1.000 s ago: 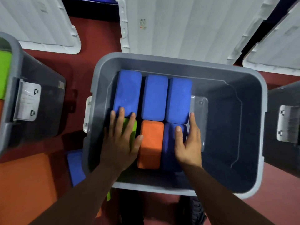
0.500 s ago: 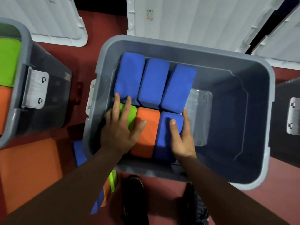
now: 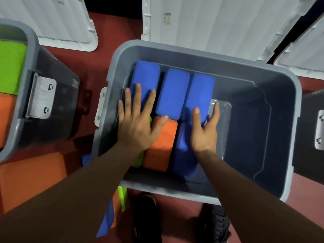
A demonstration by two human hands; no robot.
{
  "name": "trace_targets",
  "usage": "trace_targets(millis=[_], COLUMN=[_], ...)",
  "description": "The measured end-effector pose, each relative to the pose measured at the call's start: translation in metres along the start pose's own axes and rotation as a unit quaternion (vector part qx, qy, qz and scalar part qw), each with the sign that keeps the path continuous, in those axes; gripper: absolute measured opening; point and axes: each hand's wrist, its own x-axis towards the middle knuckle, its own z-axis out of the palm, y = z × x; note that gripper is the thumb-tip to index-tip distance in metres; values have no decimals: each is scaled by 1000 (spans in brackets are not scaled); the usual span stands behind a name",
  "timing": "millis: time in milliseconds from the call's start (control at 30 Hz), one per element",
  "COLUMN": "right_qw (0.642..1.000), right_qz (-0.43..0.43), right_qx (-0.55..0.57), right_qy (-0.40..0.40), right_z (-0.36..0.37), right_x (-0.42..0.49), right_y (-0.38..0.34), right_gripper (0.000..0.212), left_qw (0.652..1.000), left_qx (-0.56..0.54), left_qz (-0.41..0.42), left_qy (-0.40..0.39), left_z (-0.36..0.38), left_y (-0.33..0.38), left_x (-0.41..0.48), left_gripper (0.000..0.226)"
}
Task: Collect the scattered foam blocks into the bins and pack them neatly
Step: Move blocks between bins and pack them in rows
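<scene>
far to the left of my left hand, a side bin (image 3: 61,102) holds a lime block (image 3: 10,67) above an orange slab (image 3: 5,120). my left hand (image 3: 135,125) lies flat with its fingers spread, palm on a mostly hidden green foam block (image 3: 139,162) and fingertips on the leftmost of three matte blue foam blocks (image 3: 173,92) in a row at the far side of the grey bin (image 3: 228,71). between my hands sits an orange foam block (image 3: 160,149), and my right hand (image 3: 204,132), fingers straight, presses the near blue block (image 3: 183,155) touching it, thumb on top, fingers along its right side.
</scene>
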Motion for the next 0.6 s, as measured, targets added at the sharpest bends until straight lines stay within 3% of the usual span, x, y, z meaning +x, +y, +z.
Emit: trace_targets(millis=[67, 200, 367, 500, 600], right_qw=[999, 994, 990, 988, 985], right_qz=[24, -20, -73, -85, -94], right_qx=[-41, -110, -115, -125, -142], right_qy=[-2, 3, -29, -21, -23], right_z=[3, 3, -1, 1, 10], right_x=[2, 0, -8, 4, 4], right_y=[-1, 3, -1, -9, -18], right_gripper=[78, 71, 62, 72, 65], left_qw=[1000, 999, 998, 1000, 1000], left_qx=[2, -8, -18, -12, -7], left_qz=[5, 27, 31, 14, 8], left_qy=[-5, 32, 43, 18, 15], left_z=[4, 8, 6, 6, 6], left_y=[-1, -7, -17, -13, -12], left_x=[1, -2, -5, -8, -9], left_gripper=[80, 75, 72, 73, 73])
